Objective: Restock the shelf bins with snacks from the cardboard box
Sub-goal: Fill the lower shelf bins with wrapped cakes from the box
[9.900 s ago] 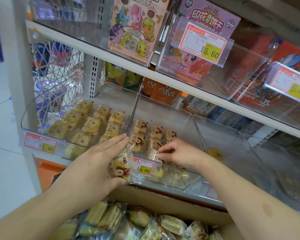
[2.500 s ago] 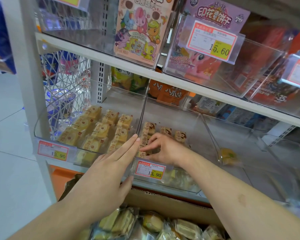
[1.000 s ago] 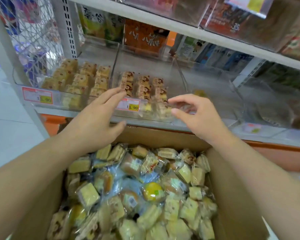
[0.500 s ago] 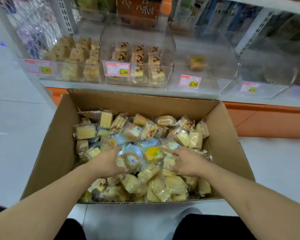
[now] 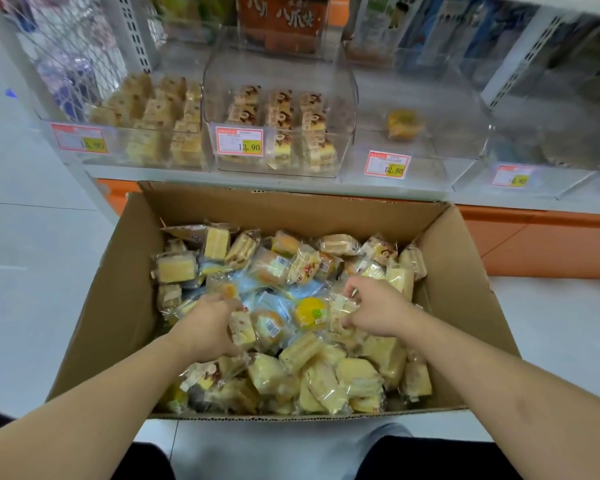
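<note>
At the far left of the shelf, the leftmost bin (image 5: 125, 133) is seen well stocked with pale yellow cakes, so little is wanted there. Lower down, the left hand (image 5: 205, 327) is sunk among the wrapped snacks in the cardboard box (image 5: 118, 299), its fingers (image 5: 234, 308) curled round a small brown-and-cream cake packet (image 5: 242, 327) that is held at the thumb side. A firm but gentle pinch on the wrapper is advised here, since soft cake can be crushed. In the middle, the second bin (image 5: 278, 129) is shown with three rows of the same printed packets and room behind them, so matching packets are best sorted out of the mixed heap before anything is lifted. The round orange-yellow snack (image 5: 310, 311) lying between the two hands looks to belong elsewhere and is best left alone for now. Further right, the right hand (image 5: 378, 308) is seen with fingers bent onto a crinkled clear packet (image 5: 340, 315), gripping it at the wrapper edge; exactly what is inside cannot be made out. Up on the shelf to the right, the third bin (image 5: 413, 133) holds a single yellow cake (image 5: 404, 123), and the fourth bin (image 5: 548, 147) is too blurred to be judged.
</note>
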A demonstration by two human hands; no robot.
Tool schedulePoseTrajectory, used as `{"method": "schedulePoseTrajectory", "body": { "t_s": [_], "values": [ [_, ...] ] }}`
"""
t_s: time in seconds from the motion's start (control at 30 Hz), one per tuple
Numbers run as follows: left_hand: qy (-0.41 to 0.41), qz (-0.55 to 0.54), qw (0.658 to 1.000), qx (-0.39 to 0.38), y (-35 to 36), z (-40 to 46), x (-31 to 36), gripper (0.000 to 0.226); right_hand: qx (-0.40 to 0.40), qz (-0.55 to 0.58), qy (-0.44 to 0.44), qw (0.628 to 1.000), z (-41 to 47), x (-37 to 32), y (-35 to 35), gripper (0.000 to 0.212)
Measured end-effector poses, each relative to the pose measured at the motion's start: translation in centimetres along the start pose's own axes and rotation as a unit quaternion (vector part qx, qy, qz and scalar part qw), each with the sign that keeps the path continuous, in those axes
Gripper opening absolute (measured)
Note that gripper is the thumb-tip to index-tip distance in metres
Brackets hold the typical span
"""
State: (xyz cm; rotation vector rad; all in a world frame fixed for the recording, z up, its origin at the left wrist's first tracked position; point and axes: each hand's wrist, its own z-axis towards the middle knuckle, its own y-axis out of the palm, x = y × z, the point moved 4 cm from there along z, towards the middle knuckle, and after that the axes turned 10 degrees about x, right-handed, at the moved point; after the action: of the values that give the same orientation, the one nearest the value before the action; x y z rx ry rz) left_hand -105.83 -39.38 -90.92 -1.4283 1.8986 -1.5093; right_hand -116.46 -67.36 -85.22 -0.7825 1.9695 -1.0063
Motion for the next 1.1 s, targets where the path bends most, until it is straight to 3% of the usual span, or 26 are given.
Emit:
{"method": "schedulePoseTrajectory", "body": {
  "t_s": [0.17,0.3,0.4,0.5,0.6,0.87,0.97,1.03,1.1],
  "values": [
    [-0.002,-0.144,0.988,0.054,-6.8,-0.9,2.1,0.084,0.029,0.209,-0.014,0.977,-1.1,-3.0,-6.1,0.036],
    [0.056,-0.311,0.943,0.104,-13.2,-3.2,5.7,0.081,0.047,0.348,-0.02,0.936,-3.1,-5.6,-9.1,0.042],
    [0.102,-0.373,0.916,0.107,-16.3,-5.8,7.4,0.084,0.077,0.438,-0.04,0.895,-4.7,-7.7,-10.2,0.022],
    [0.116,-0.482,0.862,0.102,-18.2,-7.6,8.1,0.067,0.085,0.519,-0.054,0.849,-6.4,-9.7,-10.8,0.016],
    [0.101,-0.535,0.824,0.158,-19.4,-8.1,7.9,0.06,0.105,0.547,-0.065,0.828,-7.1,-11.0,-11.5,0.017],
    [0.018,-0.633,0.75,0.189,-20.0,-6.1,5.8,0.104,0.14,0.566,-0.071,0.809,-5.9,-13.0,-12.2,0.017],
    [-0.009,-0.652,0.74,0.163,-20.4,-5.4,5.6,0.082,0.144,0.578,-0.082,0.799,-5.4,-14.1,-12.7,0.013],
    [-0.004,-0.664,0.74,0.112,-20.8,-5.4,6.2,0.058,0.152,0.566,-0.093,0.805,-4.8,-15.5,-12.7,0.008],
    [0.0,-0.681,0.728,0.082,-21.3,-5.4,6.3,0.049,0.164,0.545,-0.11,0.815,-4.2,-17.2,-12.5,0.005]
  ]
}}
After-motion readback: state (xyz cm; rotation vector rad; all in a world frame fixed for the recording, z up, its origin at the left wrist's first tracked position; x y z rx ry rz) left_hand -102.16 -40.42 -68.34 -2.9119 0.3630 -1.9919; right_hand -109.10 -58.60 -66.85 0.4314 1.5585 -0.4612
